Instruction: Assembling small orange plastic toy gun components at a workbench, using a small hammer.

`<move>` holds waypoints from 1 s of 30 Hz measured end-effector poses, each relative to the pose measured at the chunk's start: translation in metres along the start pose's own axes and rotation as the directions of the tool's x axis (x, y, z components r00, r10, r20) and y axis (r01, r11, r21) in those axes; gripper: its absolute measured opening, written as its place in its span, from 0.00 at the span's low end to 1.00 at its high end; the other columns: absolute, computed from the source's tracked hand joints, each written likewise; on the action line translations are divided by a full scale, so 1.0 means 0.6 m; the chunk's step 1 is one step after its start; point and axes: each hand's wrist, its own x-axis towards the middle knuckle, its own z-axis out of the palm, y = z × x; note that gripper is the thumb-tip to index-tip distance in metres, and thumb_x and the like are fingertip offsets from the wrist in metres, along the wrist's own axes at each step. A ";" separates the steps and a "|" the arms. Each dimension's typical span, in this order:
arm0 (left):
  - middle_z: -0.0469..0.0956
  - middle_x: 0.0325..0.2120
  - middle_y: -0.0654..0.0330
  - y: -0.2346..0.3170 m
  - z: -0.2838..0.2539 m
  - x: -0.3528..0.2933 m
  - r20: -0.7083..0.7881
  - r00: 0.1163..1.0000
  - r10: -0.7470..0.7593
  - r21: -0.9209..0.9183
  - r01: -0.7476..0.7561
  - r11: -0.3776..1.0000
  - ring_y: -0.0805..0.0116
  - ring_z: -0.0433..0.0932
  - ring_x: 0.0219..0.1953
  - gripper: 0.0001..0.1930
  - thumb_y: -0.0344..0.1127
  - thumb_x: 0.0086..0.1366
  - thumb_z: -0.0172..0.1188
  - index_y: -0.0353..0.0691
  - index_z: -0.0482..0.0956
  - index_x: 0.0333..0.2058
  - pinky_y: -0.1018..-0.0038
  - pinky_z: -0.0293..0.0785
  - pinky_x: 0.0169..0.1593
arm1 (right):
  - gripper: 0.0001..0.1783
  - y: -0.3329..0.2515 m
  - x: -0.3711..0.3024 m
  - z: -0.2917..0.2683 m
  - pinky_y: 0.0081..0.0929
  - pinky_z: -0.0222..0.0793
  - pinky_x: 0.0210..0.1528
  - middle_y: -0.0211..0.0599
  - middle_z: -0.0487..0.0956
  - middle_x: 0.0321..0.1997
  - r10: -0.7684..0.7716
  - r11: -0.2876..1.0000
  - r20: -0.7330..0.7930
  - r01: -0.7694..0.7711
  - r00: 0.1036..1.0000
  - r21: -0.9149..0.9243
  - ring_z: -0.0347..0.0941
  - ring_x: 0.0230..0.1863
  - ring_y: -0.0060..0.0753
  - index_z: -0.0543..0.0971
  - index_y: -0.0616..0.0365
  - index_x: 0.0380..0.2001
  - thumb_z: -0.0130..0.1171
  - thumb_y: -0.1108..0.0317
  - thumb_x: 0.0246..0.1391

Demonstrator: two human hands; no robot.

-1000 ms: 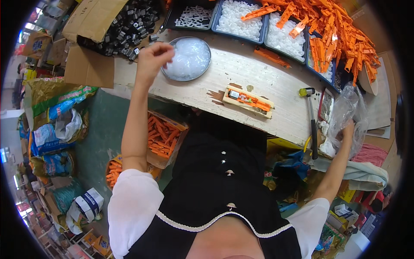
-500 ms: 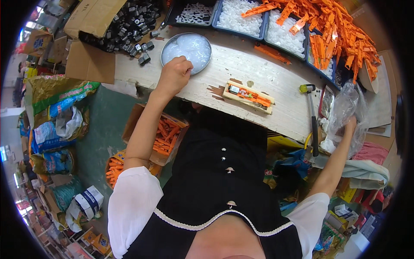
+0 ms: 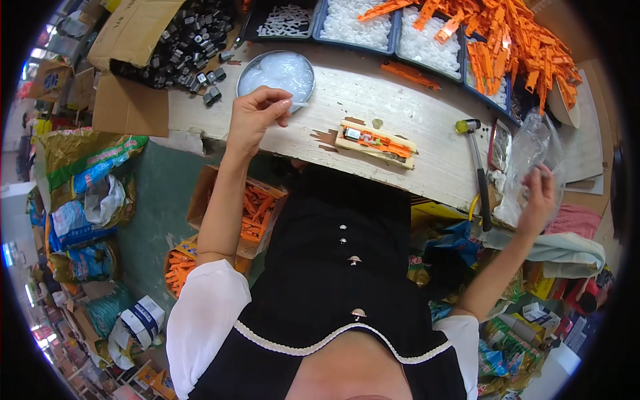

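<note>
My left hand (image 3: 257, 120) is above the near rim of a round metal dish (image 3: 241, 87) of clear, jelly-like material. Its thumb and fingers pinch a thin whitish piece (image 3: 300, 105). To the right lies a cream-coloured holder (image 3: 409, 163) with an orange plastic assembly (image 3: 377, 141) in it, including a grey block and small white and green parts. My right hand (image 3: 539, 200) is in front of a clear plastic bag (image 3: 527, 157), fingers curled together; whatever they hold is too small to make out. A hammer (image 3: 479, 167) with a yellow-tipped head lies beside it.
Dark trays (image 3: 395, 53) of small white parts line the back, under a heap of orange parts (image 3: 513, 47) at right. A carton (image 3: 130, 33) spills black-and-grey blocks (image 3: 193, 57) at back left. Boxes of orange parts (image 3: 257, 207) stand below the table edge (image 3: 300, 157).
My left hand has drawn back from the dish, and a thin whitish piece now shows in its fingers. My right hand has come out from behind the bag, toward me.
</note>
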 end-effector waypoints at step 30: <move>0.75 0.21 0.61 0.012 0.147 -0.042 0.179 0.984 -0.009 -0.146 0.035 0.989 0.78 0.73 0.22 0.06 0.25 0.55 0.58 0.31 0.77 0.32 0.84 0.70 0.24 | 0.10 -0.099 -0.149 0.304 0.25 0.57 0.29 0.33 0.71 0.24 -0.497 0.766 0.591 0.642 0.635 -0.045 0.64 0.25 0.31 0.76 0.58 0.32 0.60 0.70 0.44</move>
